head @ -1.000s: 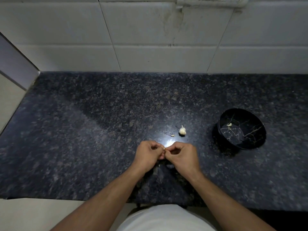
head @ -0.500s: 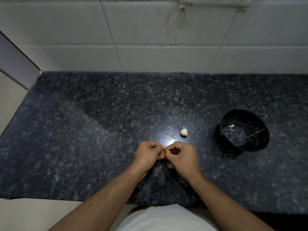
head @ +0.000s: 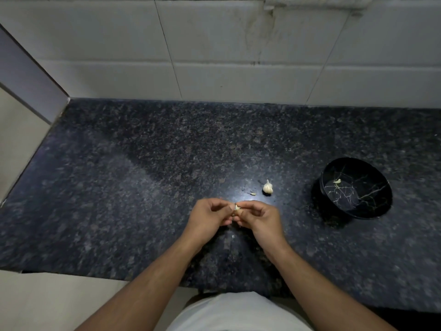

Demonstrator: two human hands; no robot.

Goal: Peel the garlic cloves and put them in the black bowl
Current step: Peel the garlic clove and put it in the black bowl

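Peeling under way: left hand (head: 210,217) and right hand (head: 259,217) pinch one garlic clove (head: 236,208) between fingers. One peeled clove (head: 337,181) lies in black bowl (head: 372,212), at 3 o'clock. Garlic bulb (head: 267,187) waits on worktop (head: 143,187), 1 o'clock of hands. Most work left.

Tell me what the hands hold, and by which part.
Both hands, left hand and right hand, pinch one garlic clove at its sides with their fingertips.

Surface: dark speckled granite counter (head: 143,187).
On it: garlic bulb (head: 267,187), a small peel scrap (head: 252,194) just beside it, black bowl (head: 355,187) well right.
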